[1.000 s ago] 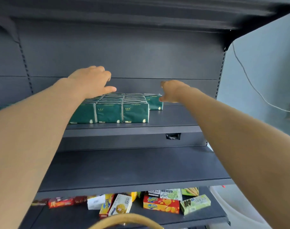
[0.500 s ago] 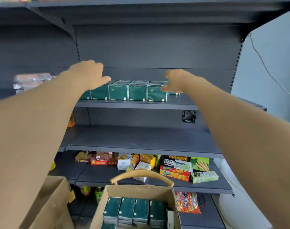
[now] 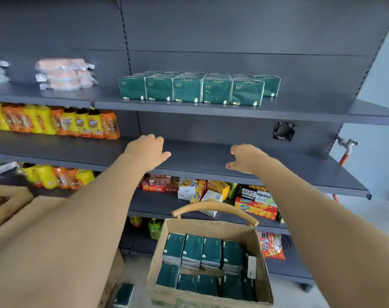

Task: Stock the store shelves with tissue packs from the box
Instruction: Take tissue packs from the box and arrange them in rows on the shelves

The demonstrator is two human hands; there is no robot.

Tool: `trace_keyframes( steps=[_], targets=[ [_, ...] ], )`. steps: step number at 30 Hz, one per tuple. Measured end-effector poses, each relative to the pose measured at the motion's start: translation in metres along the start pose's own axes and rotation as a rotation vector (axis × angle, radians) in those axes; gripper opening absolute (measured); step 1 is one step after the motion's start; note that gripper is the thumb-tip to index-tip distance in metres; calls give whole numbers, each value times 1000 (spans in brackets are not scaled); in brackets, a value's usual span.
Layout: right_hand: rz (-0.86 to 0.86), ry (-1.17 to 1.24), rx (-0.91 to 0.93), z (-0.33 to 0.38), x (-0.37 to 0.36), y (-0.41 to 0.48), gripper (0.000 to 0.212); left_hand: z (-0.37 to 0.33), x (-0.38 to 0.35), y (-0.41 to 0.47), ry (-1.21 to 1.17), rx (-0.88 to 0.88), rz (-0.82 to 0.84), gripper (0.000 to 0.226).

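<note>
Your left hand (image 3: 148, 152) and right hand (image 3: 244, 158) hover empty, fingers loosely spread, ready for more tissue packs (image 3: 202, 252) from the box (image 3: 211, 226) below.

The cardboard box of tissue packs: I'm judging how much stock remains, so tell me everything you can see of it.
The cardboard box is brown, open-topped and upright, low in front of the shelving. Dark green tissue packs lie in stacked rows inside, below the rim. A tan curved bar arches behind its far rim. The left hand and right hand hover above, not touching it.
</note>
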State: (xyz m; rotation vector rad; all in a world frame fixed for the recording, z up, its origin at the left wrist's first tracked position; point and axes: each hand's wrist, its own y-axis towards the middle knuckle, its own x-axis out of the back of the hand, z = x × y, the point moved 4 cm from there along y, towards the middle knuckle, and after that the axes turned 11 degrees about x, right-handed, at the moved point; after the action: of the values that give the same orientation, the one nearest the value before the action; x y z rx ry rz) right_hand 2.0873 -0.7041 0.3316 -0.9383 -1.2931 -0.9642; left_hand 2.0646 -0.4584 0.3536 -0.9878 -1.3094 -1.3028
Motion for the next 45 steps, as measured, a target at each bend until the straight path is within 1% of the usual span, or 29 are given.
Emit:
trace_keyframes(
  steps=[3,7,11,15,18,22,27,29,31,33,35,37,38,40,41,42,43,45],
  targets=[
    [128,41,-43,4,-64,26,48,-1,-63,22,-20,-35,120,41],
    [300,56,-107,3,-143,53,40,-1,-149,49,-15,-124,277,45],
    [446,100,-208,-1,-210,63,53,-5,-227,59,-22,-212,441,44],
    [523,203,-298,-5,-275,54,46,-19,-297,54,-40,-264,555,46],
    [596,274,-328,-7,-323,43,51,-31,-344,41,-13,-299,680,45],
    [667,345,-374,-10,-379,28,42,-44,-394,26,-8,-334,786,44],
    [725,422,-402,-13,-434,15,53,-55,-444,11,-50,-298,862,41],
    [745,429,-422,-14,-455,10,57,-56,-468,6,-63,-220,882,41],
    [741,434,-447,-17,-475,8,53,-59,-488,1,-95,-140,910,39],
    [731,460,-482,-19,-492,6,48,-64,-505,-9,-148,-19,950,36],
    [713,500,-524,-21,-508,2,45,-73,-519,-18,-218,123,977,43],
    [688,567,-589,-22,-523,-2,40,-82,-535,-25,-305,341,1050,49],
    [674,607,-631,-21,-531,-3,37,-85,-545,-30,-430,524,1092,49],
    [637,694,-728,-19,-545,-8,37,-94,-562,-44,-828,995,1147,42],
    [615,736,-767,-16,-551,-11,39,-99,-567,-49,-992,1172,1163,40],
    [596,772,-790,-14,-556,-13,40,-104,-570,-53,-1110,1287,1165,40],
    [582,797,-799,-11,-560,-15,42,-109,-573,-55,-1224,1363,1154,36],
    [566,828,-806,-8,-566,-19,45,-116,-576,-55,-1417,1440,1132,26]
  ],
)
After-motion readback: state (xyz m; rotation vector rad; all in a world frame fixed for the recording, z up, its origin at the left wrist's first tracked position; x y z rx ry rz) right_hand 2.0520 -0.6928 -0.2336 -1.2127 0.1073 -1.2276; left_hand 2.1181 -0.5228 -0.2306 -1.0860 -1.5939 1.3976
